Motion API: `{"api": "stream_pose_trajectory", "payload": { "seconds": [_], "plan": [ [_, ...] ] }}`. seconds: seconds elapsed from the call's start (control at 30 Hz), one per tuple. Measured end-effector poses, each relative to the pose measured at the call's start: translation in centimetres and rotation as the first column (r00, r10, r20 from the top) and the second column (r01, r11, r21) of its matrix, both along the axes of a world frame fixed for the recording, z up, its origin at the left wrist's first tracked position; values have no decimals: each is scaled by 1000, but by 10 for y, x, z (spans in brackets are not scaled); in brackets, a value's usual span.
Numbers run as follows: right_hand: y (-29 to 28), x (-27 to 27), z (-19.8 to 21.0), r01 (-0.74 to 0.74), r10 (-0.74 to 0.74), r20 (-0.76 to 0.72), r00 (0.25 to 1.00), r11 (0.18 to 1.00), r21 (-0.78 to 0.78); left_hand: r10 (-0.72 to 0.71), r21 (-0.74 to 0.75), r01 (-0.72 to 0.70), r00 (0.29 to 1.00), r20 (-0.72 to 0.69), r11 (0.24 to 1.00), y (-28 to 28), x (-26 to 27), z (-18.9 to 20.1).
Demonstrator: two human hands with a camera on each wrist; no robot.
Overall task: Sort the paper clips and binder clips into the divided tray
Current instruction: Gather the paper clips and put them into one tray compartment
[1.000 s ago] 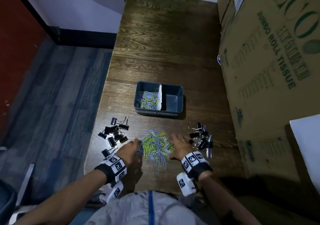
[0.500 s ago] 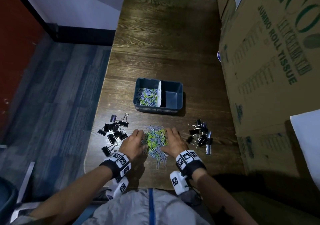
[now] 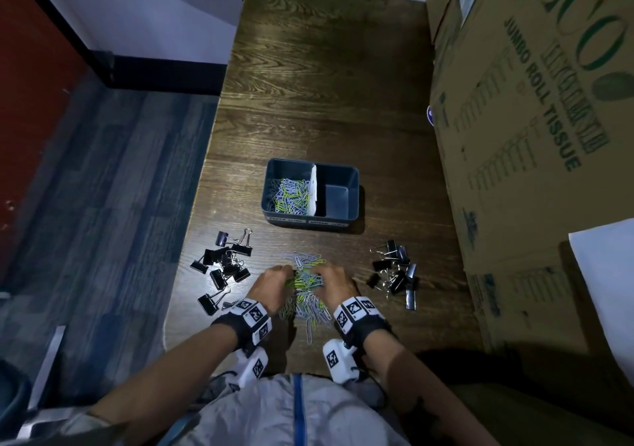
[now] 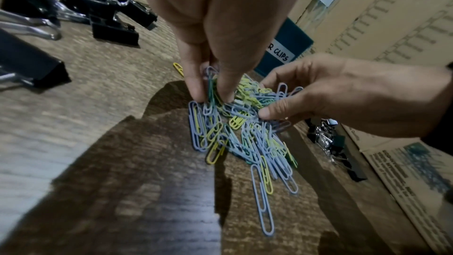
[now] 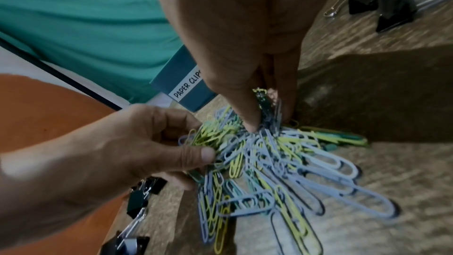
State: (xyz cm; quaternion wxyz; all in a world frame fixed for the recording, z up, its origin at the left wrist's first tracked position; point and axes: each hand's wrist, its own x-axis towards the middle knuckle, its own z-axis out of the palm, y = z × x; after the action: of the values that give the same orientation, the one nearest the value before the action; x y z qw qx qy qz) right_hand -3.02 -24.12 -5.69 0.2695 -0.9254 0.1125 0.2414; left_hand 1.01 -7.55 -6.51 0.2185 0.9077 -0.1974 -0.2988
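Note:
A pile of blue, yellow and green paper clips (image 3: pixel 306 294) lies on the wooden table (image 3: pixel 326 85) near its front edge. My left hand (image 3: pixel 286 271) and right hand (image 3: pixel 320 273) dig into the pile from either side, fingers curled. In the left wrist view the left hand (image 4: pixel 210 92) pinches a bunch of clips. The right hand (image 5: pixel 267 117) grips another bunch in the right wrist view. The dark divided tray (image 3: pixel 308 218) stands just beyond; its left compartment holds paper clips (image 3: pixel 290 195) and its right one is bare. Black binder clips sit in a left heap (image 3: pixel 224 263) and a right heap (image 3: pixel 394 274).
A big cardboard box (image 3: pixel 531 137) walls off the table's right side, close to the right heap of binder clips. The table's left edge drops to the blue floor (image 3: pixel 103 188) just past the left heap. White paper (image 3: pixel 607 274) lies at the right.
Both hands have come together from the sides of the paper clip pile and curled their fingers into it, bunching the clips between them.

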Motion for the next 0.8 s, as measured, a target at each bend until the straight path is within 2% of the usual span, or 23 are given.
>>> {"api": "stream_pose_trajectory", "payload": {
  "seconds": [0.27,0.43,0.67,0.8],
  "plan": [
    [-18,11,12,37,-39,-58,998,999,-31,87,-78,-82,995,57,994,18,13,8],
    [-30,14,25,47,-47,-42,998,999,6,115,-230,-86,987,114,969,16,33,43],
    [-30,35,65,26,-36,107,994,995,92,225,-390,-107,936,271,915,-6,93,111],
    [-27,65,101,-13,-11,177,984,991,130,243,-348,-139,930,276,927,-19,126,116]
  ]
}}
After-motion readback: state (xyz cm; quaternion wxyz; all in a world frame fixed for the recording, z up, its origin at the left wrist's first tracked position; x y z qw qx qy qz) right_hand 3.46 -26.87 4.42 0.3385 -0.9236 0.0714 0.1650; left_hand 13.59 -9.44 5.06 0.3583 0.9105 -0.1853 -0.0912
